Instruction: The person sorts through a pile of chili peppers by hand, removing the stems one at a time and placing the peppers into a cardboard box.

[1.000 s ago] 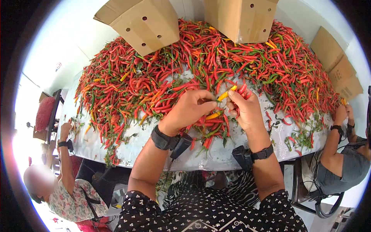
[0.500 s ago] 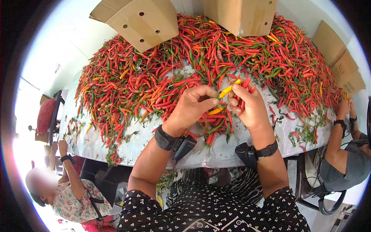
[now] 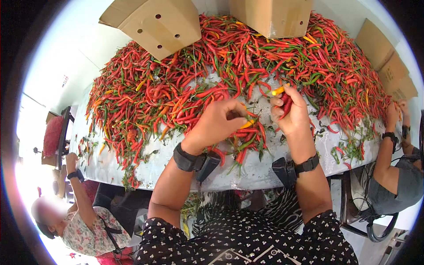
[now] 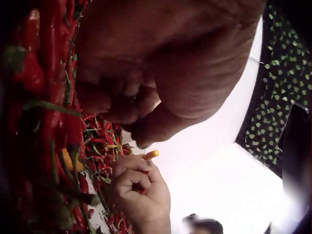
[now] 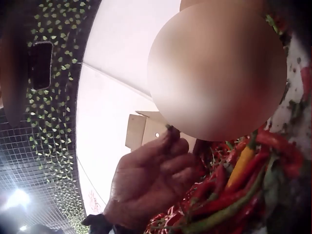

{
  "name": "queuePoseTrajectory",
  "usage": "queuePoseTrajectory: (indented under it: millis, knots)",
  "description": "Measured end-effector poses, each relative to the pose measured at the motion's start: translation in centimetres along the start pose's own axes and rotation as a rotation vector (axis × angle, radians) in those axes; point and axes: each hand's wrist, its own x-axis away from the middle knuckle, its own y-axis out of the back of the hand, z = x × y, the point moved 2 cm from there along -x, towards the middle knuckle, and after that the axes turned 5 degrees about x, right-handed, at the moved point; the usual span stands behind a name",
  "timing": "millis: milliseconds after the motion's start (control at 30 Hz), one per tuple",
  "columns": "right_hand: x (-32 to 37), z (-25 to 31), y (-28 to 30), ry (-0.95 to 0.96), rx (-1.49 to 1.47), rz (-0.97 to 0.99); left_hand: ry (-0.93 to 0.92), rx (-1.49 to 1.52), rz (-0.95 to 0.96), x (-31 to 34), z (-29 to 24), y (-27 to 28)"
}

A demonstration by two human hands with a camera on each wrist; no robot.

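Note:
A big heap of red chillies (image 3: 229, 57) covers the white table (image 3: 176, 163). My right hand (image 3: 280, 99) grips a small bunch of red chillies with one orange chilli (image 3: 279, 91) sticking out at the top; its tip (image 4: 151, 155) also shows in the left wrist view. My left hand (image 3: 238, 115) hovers just left of it over loose chillies, fingers curled. In the right wrist view its fingertips pinch a small dark stem (image 5: 170, 127). Another orange chilli (image 3: 247, 124) lies below the left hand's fingers.
Two perforated cardboard boxes (image 3: 154, 24) (image 3: 271, 15) stand on the heap at the back. Flat cardboard (image 3: 388, 66) leans at the far right. One person (image 3: 84, 225) sits at the table's left end and another (image 3: 393, 176) at its right.
The two hands met on the orange chilli and have pulled apart. The right hand carried it right and up; the left hand dropped slightly with the stem.

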Motion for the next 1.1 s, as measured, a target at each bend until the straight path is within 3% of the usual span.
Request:
queuePoseTrajectory:
  millis: [100,167,400,500,567,600,700,800,1033,1100]
  knots:
    - [0.1,-0.1,-0.1,-0.021,0.009,0.006,-0.074,-0.164,0.047,-0.4,0.2,-1.0]
    - [0.1,-0.1,-0.1,-0.031,0.027,0.006,-0.208,-0.564,0.055,-0.9,0.0,-1.6]
    - [0.3,-0.1,-0.2,-0.034,0.077,0.023,-0.195,-0.792,0.078,-1.7,-0.2,-3.3]
    - [0.3,0.0,-0.2,-0.033,0.125,-0.003,-0.267,-0.604,0.053,-2.0,-0.4,-2.8]
    - [0.3,-0.1,-0.3,-0.029,0.167,-0.002,-0.147,-0.101,-0.055,-2.1,-0.8,-1.9]
    - [0.3,-0.1,-0.5,-0.05,0.217,-0.011,-0.146,-0.103,-0.06,-2.1,-0.6,-1.4]
    - [0.6,-0.4,-1.3,-0.09,0.333,0.005,0.179,0.483,-0.103,-2.1,0.7,-0.1]
    - [1.0,-0.9,-1.5,-0.117,0.457,0.045,0.147,0.73,-0.047,-2.1,1.0,0.2]
    - [1.7,-1.0,-2.6,-0.202,0.687,0.106,0.124,0.8,-0.01,-2.0,1.0,-0.2]
    - [1.9,-1.2,-2.6,-0.264,0.66,0.216,0.122,0.728,-0.046,-1.9,0.8,-0.5]
